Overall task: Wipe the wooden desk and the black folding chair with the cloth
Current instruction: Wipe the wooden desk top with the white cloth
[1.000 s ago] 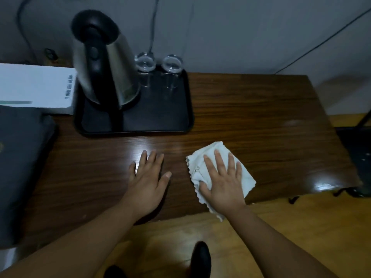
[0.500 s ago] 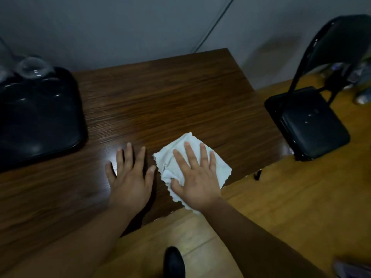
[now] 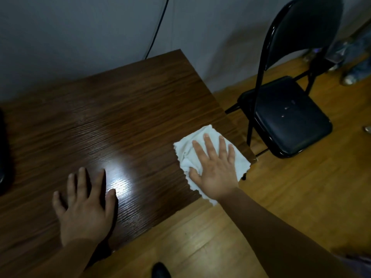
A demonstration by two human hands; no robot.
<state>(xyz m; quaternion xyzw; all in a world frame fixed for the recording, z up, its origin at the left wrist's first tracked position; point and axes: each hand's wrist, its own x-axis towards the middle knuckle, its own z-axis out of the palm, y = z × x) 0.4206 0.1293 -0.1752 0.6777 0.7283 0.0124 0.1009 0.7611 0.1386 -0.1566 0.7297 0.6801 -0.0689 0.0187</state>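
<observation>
The dark wooden desk (image 3: 124, 109) fills the left and middle of the view. A white cloth (image 3: 186, 151) lies near the desk's front right corner. My right hand (image 3: 215, 167) presses flat on the cloth, fingers spread, thumb tucked into a fold. My left hand (image 3: 84, 207) rests flat on the bare desk near the front edge, holding nothing. The black folding chair (image 3: 289, 115) stands unfolded on the floor just right of the desk, its seat facing up.
A black tray edge (image 3: 3, 153) shows at the far left of the desk. A cable (image 3: 157, 27) runs down the grey wall behind. The wooden floor (image 3: 281, 197) lies below and right. Another person's shoes (image 3: 351, 77) stand at the far right.
My right hand has slid the cloth to the right, away from my left hand and toward the desk's right corner. The view has turned right, so the chair shows fully and the tray has almost left.
</observation>
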